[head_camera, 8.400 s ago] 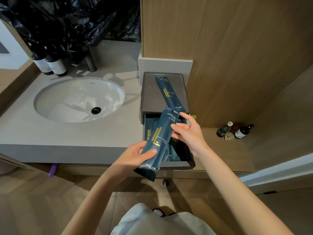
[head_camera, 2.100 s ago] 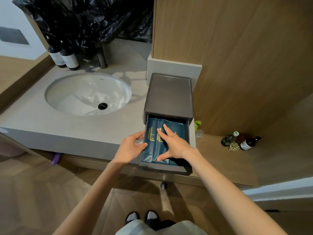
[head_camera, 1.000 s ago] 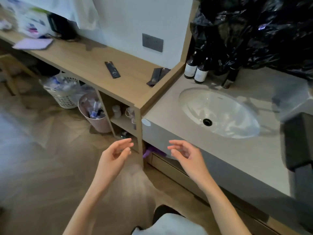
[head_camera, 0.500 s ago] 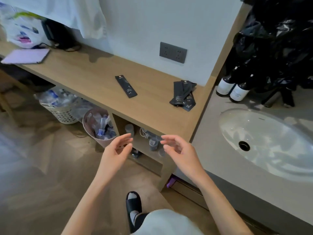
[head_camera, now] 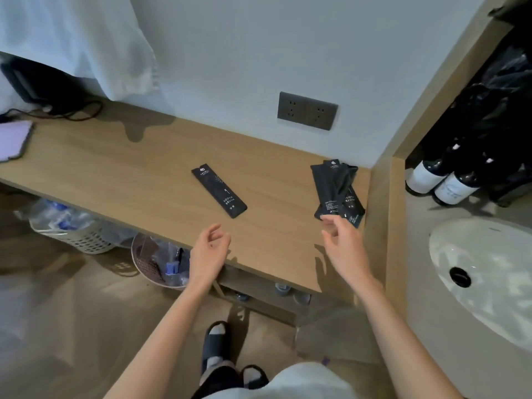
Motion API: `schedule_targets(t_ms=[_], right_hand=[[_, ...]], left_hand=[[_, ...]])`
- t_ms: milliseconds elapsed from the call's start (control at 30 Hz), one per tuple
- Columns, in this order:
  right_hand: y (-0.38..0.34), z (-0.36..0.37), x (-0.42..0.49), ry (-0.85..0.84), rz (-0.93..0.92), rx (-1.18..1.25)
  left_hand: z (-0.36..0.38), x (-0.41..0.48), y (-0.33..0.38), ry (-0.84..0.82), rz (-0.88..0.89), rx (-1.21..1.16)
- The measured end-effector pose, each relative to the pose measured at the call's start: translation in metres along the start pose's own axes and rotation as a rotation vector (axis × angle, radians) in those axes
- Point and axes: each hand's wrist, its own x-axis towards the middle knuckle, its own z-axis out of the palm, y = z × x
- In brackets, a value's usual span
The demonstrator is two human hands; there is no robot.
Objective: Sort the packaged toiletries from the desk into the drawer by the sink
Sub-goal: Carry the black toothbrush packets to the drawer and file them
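Right hand (head_camera: pixel 344 249), fingers apart and empty, hovers at the near end of the toothbrush packet pile (head_camera: pixel 336 188); left hand (head_camera: pixel 208 251), loosely curled and empty, sits near the single toothbrush packet (head_camera: pixel 219 190).

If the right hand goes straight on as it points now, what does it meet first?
Most likely the pile of black packets by the desk's right end; the right hand is open, fingertips almost at its near edge.

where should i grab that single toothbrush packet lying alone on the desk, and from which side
The toothbrush packet lies flat and alone on the wooden desk, its long axis running diagonally, with the near end toward the open left hand. Probably best to come from above at that near end and pinch across the narrow width: the packet is thin, so a fingertip must lift an edge first.
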Motion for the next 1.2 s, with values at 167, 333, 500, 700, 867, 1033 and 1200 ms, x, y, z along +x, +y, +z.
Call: schedule_targets(t_ms=[167, 333, 500, 700, 867, 1033, 1200], right_hand=[[0.015, 0.027, 0.058, 0.104, 0.202, 0.019], [0.025, 0.045, 0.100, 0.096, 0.433, -0.025], [0.034, 0.055, 0.127, 0.047, 0.613, -0.025], [0.048, 0.067, 0.150, 0.051, 0.655, 0.056], [0.052, 0.082, 0.158, 0.123, 0.683, -0.058], [0.050, 0.087, 0.163, 0.218, 0.704, -0.140], [0.049, 0.083, 0.167, 0.214, 0.825, -0.012]], left_hand=[[0.012, 0.095, -0.005, -0.059, -0.088, 0.016], [0.037, 0.163, -0.014, -0.117, -0.217, 0.230], [0.057, 0.193, -0.007, -0.072, -0.221, 0.419], [0.071, 0.212, -0.023, -0.083, -0.123, 0.510], [0.064, 0.211, -0.029, -0.137, 0.012, 0.563], [0.057, 0.204, -0.024, -0.101, 0.085, 0.619], [0.056, 0.205, -0.017, -0.133, 0.015, 0.583]])
